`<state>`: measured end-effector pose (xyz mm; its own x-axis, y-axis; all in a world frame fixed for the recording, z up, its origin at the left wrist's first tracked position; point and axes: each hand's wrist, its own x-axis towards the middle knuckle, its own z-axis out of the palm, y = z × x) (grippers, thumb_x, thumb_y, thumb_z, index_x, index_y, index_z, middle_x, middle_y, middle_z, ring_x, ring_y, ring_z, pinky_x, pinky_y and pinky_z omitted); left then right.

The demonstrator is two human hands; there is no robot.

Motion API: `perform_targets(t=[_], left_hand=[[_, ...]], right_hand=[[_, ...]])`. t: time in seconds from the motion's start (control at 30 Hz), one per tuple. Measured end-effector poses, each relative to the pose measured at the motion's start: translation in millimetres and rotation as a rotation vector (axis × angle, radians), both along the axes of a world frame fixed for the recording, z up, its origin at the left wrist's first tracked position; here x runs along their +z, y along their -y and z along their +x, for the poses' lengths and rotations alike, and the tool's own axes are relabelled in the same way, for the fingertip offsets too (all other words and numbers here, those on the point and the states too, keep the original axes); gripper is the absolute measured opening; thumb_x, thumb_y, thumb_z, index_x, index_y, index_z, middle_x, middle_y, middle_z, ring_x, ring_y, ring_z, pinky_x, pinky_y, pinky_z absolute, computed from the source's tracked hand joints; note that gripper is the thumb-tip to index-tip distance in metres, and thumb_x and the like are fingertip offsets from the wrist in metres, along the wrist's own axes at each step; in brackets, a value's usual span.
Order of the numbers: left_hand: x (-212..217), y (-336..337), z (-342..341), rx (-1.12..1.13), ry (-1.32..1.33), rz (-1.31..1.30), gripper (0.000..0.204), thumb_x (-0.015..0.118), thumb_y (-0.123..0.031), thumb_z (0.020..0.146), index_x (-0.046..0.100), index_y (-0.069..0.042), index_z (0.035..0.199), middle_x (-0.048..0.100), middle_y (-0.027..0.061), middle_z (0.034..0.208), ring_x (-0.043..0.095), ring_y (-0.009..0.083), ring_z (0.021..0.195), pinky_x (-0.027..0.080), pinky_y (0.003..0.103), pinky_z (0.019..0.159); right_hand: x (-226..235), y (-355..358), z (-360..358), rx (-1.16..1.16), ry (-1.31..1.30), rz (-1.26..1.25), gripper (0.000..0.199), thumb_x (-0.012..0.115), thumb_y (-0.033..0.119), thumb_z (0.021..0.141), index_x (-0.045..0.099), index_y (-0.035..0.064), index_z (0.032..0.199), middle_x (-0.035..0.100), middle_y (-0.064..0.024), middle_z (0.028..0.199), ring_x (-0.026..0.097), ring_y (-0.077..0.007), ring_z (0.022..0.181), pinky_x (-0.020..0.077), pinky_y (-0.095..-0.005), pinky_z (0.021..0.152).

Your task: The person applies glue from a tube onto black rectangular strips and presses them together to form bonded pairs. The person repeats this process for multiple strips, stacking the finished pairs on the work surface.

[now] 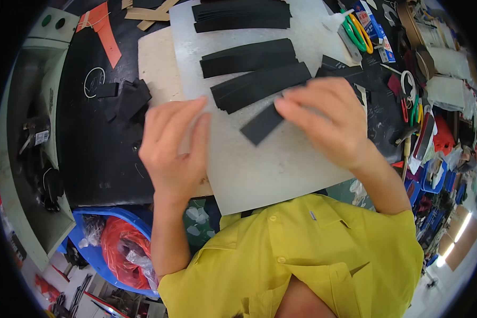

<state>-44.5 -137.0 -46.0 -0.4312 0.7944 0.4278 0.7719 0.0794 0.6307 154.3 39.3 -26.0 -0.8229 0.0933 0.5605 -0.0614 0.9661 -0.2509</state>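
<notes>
My right hand pinches the upper end of a short black strip, tilted over a pale, translucent sheet. My left hand hovers at the sheet's left edge, its thumb and fingers apart with nothing between them. Just beyond the held strip lies a fanned stack of black strips. Farther off are a second fanned stack and a thicker pile of black strips. Part of the held strip is hidden behind my right fingers.
Under the work lies the pale sheet on a black table. Small black pieces are heaped at the left, near an orange strip. Scissors with green and yellow handles lie far right. A blue tub stands below the table's left edge.
</notes>
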Motion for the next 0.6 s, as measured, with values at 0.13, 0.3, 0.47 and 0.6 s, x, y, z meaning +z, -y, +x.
perform_targets(t=[0.13, 0.3, 0.47, 0.6], left_hand=[[-5, -28, 22, -0.084, -0.205, 0.006, 0.035, 0.081, -0.004, 0.074, 0.074, -0.006, 0.108, 0.072, 0.0055, 0.097, 0.065, 0.0245, 0.087, 0.047, 0.037, 0.082], [-1, -35, 29, -0.087, -0.227, -0.059, 0.024, 0.079, 0.001, 0.077, 0.074, -0.006, 0.100, 0.071, 0.0065, 0.093, 0.065, 0.0238, 0.085, 0.046, 0.035, 0.079], [4, -14, 55, -0.128, -0.004, 0.061, 0.031, 0.073, 0.010, 0.066, 0.074, -0.003, 0.094, 0.064, 0.0097, 0.085, 0.062, 0.0252, 0.078, 0.050, 0.035, 0.065], [-2, 1, 57, -0.339, -0.170, 0.045, 0.035, 0.070, 0.002, 0.060, 0.073, 0.002, 0.095, 0.062, 0.0112, 0.087, 0.062, 0.0264, 0.079, 0.052, 0.034, 0.065]], right_hand=[[2, 42, 50, 0.058, 0.085, 0.042, 0.035, 0.068, 0.007, 0.067, 0.072, -0.0004, 0.101, 0.068, -0.0106, 0.099, 0.063, -0.0228, 0.083, 0.0502, -0.0340, 0.069], [-14, 72, 83, 0.043, 0.159, -0.106, 0.027, 0.074, 0.012, 0.075, 0.073, 0.0012, 0.099, 0.069, -0.0081, 0.100, 0.064, -0.0213, 0.084, 0.0505, -0.0335, 0.068], [-2, 44, 84, -0.039, 0.011, -0.245, 0.024, 0.079, 0.015, 0.081, 0.074, 0.0031, 0.101, 0.072, -0.0075, 0.097, 0.066, -0.0225, 0.081, 0.0518, -0.0350, 0.069], [16, -3, 41, -0.295, 0.066, -0.252, 0.023, 0.077, 0.005, 0.079, 0.074, 0.0050, 0.102, 0.072, -0.0078, 0.093, 0.066, -0.0271, 0.081, 0.0523, -0.0388, 0.072]])
